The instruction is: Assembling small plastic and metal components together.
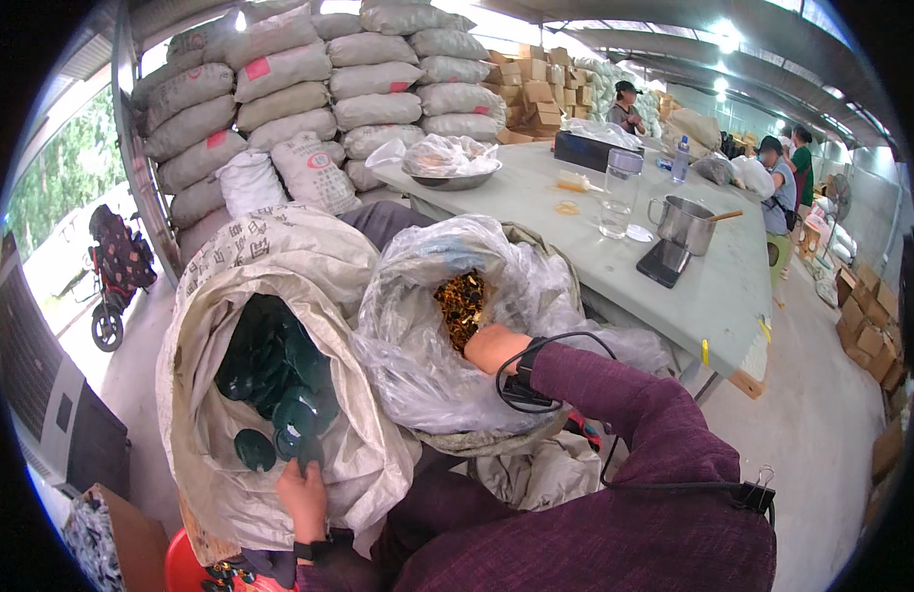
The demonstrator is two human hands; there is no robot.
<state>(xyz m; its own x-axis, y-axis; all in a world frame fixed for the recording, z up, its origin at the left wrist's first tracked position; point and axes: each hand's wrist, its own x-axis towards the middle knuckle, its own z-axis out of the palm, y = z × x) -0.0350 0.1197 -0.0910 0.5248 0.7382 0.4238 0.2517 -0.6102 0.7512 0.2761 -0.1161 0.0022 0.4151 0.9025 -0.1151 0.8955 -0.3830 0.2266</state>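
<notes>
Left hand (pixel 304 496): at the lower front rim of the pale woven sack (pixel 210 326), fingers curled onto dark green discs (pixel 274 380); it grips 1 or 2 of the lowest discs at the sack mouth, though the exact hold is partly hidden.
Right hand (pixel 492 345): plunged into the clear plastic bag (pixel 427 345), wrist up; the fingers are buried in the contents, so I cannot tell whether they are closed or spread.
Dark green discs: a heap of round, flat pieces filling the open woven sack, on the person's left, spilling toward the front rim.
Small brown and gold pieces (pixel 460 304): a loose mass inside the clear bag, just above the right hand, touching it.
Clear plastic bag: crumpled, open at the top, standing just beside the woven sack, to its right.
Wrist gear: a black band with a cable (pixel 536 370) on the right wrist; a dark band on the left wrist.
Sleeve (pixel 635 434): purple, running from lower right to the bag.
Table (pixel 595 252): pale green, behind the bags, bearing a metal pot (pixel 686 225), a clear jar (pixel 620 192), a dark phone (pixel 662 262) and a bowl of plastic wraps (pixel 450 166).
Background: stacked grey sacks (pixel 309 89) at the rear left, cardboard boxes (pixel 536 94) beyond, 3 other people (pixel 627 104) near the far end of the table, a parked scooter (pixel 116 271) at the left.
</notes>
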